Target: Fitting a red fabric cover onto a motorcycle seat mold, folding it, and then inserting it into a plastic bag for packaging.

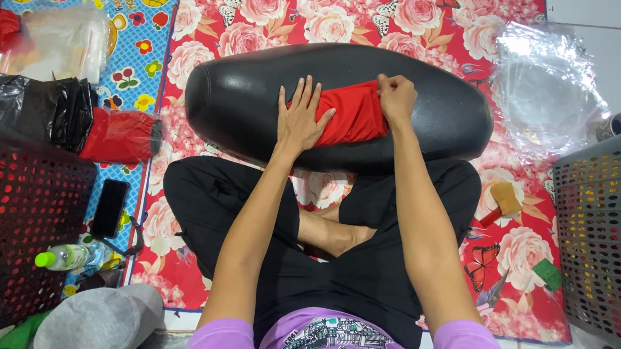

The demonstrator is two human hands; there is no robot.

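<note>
Two bare hands work on a long, glossy black cushion [258,101], smooth and rounded like padded vinyl, lying across the person's lap on a red rose-printed mat [503,277]. A soft red cloth [352,116] is draped over its middle. The left hand [301,119] lies flat with fingers spread on the cloth's edge, while the right hand [396,95] is closed, pinching its upper corner.

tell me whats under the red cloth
The red cloth lies on a long black cushion, pressed flat by the left hand and pinched at its top edge by the right hand. The cushion surface beneath it is covered.
</note>
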